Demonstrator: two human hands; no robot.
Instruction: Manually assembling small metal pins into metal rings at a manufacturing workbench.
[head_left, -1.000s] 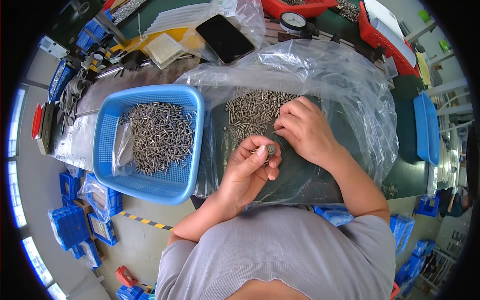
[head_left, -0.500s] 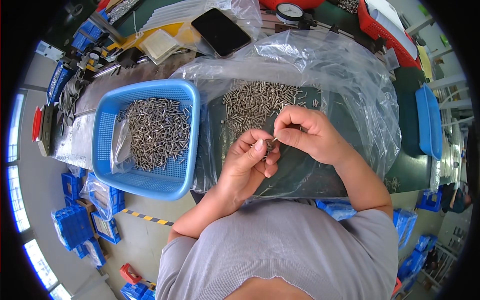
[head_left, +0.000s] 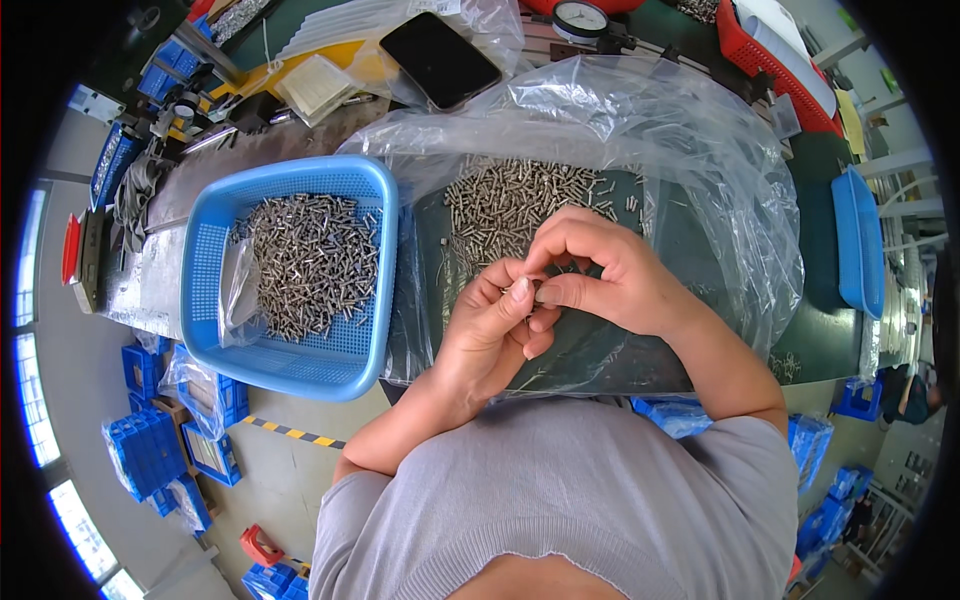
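Note:
My left hand (head_left: 482,335) is closed, palm up, around a few small metal pins that are mostly hidden by the fingers. My right hand (head_left: 622,285) meets it from the right, thumb and forefinger pinched at the left fingertips; what sits in that pinch is covered. Just beyond both hands, a loose pile of small metal pins (head_left: 505,205) lies on a clear plastic sheet (head_left: 700,190) spread over the green table. To the left stands a blue plastic basket (head_left: 388,260) holding many similar pins (head_left: 315,265) and a small clear bag (head_left: 238,290).
A black phone (head_left: 440,60) lies on plastic wrapping at the back, near a round dial gauge (head_left: 579,20). At the back right is a red basket (head_left: 760,65) with papers. A blue tray (head_left: 857,240) sits at the right edge. Blue crates (head_left: 147,452) stand on the floor.
My right hand has shifted slightly left, and its fingertips now overlap the left fingertips. The pins that showed between the hands are now mostly covered. My left hand has hardly moved.

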